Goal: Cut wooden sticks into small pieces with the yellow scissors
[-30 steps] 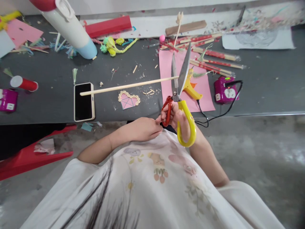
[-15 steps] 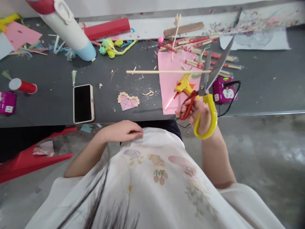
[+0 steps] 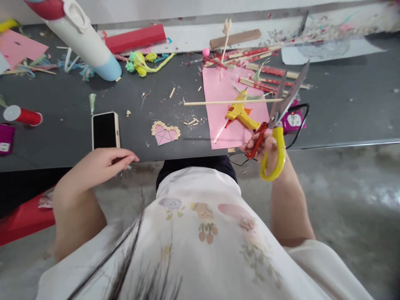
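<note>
My right hand [image 3: 266, 146] grips a pair of scissors [image 3: 274, 120] with one red and one yellow handle loop. Their blades are spread and point up over the table. A thin wooden stick [image 3: 218, 102] lies level, its right end at the blades. At the table's front edge, my left hand [image 3: 108, 166] holds nothing, its fingers loosely stretched out. It covers the lower end of a phone [image 3: 105, 130]. Between the hands lies a pink paper heart [image 3: 165, 134] with short stick pieces along its upper rim. Small cut pieces [image 3: 191, 122] lie beside it.
A yellow glue gun [image 3: 240, 111] rests on pink paper [image 3: 210, 89], by a purple box [image 3: 293, 121] with a black cable. Behind are red-wrapped sticks [image 3: 262, 85], yarn [image 3: 140, 64], and a tall bottle [image 3: 90, 46]. A red thread spool [image 3: 29, 117] lies left.
My left hand has moved left from my lap to the table edge by the phone. The scissors and the stick have shifted slightly right and down. My view has turned a little.
</note>
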Available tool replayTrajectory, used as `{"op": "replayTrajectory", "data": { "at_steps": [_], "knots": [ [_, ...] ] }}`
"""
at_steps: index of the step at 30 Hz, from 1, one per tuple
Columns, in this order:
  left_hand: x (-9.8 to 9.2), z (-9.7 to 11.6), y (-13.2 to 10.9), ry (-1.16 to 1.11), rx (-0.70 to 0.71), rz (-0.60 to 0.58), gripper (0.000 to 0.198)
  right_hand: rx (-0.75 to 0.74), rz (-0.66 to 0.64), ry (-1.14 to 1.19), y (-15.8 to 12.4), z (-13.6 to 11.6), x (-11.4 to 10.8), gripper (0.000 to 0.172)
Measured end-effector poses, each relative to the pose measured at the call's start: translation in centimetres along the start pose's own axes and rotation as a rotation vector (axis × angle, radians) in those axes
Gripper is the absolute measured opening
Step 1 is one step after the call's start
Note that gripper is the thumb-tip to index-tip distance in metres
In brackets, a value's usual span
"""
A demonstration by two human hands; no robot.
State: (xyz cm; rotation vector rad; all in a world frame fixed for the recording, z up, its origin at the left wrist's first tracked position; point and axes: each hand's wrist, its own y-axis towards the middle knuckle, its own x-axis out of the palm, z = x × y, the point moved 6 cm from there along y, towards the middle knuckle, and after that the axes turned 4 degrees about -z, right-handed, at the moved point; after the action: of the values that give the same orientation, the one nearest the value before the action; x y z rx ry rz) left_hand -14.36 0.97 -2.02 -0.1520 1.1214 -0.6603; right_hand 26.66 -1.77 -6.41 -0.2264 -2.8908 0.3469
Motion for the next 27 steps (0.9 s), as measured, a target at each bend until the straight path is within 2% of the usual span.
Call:
{"op": "replayTrajectory", "data": {
  "at_steps": [1, 2, 6, 8, 10, 14, 17, 19, 23, 25, 27],
  "knots": [
    [-0.7, 1.4, 0.3, -0.031, 0.039, 0.125, 0.026, -0.01, -0.009, 0.003, -0.1, -0.1, 0.4, 0.053],
    [-0.8, 3.1, 0.8, -0.062, 0.087, 0.176, 0.025, -0.016, -0.026, 0.006, -0.2, -0.1, 0.9, 0.051],
    [1.6, 11.0, 4.2, -0.17, 0.326, 0.215, 0.024, 0.011, -0.141, -0.007, -0.7, 0.1, 3.6, 0.042],
    [3.4, 13.5, 6.2, -0.207, 0.349, 0.187, 0.025, 0.016, -0.2, -0.008, -1.0, 0.1, 5.0, 0.041],
    [5.1, 15.1, 7.8, -0.243, 0.346, 0.123, 0.03, 0.002, -0.246, -0.005, -1.2, 0.0, 6.0, 0.043],
    [6.8, 15.9, 9.4, -0.403, 0.302, 0.078, 0.025, 0.018, -0.285, -0.015, -1.2, 0.0, 7.2, 0.049],
    [7.6, 15.8, 9.6, -0.574, 0.294, -0.016, 0.022, 0.047, -0.266, -0.02, -1.2, 0.1, 7.3, 0.054],
    [7.7, 15.5, 9.5, -0.59, 0.277, -0.014, 0.021, 0.057, -0.244, -0.009, -1.3, 0.2, 7.1, 0.052],
    [7.4, 14.7, 9.0, -0.261, 0.237, 0.113, 0.017, 0.062, -0.2, -0.01, -1.1, 0.6, 6.0, 0.052],
    [7.9, 14.4, 8.6, -0.063, 0.224, 0.115, 0.02, 0.051, -0.19, -0.037, -1.0, 0.9, 5.3, 0.051],
    [8.8, 14.0, 8.3, 0.1, 0.205, 0.064, 0.032, 0.04, -0.202, -0.076, -1.0, 1.3, 4.7, 0.046]
  ]
}}
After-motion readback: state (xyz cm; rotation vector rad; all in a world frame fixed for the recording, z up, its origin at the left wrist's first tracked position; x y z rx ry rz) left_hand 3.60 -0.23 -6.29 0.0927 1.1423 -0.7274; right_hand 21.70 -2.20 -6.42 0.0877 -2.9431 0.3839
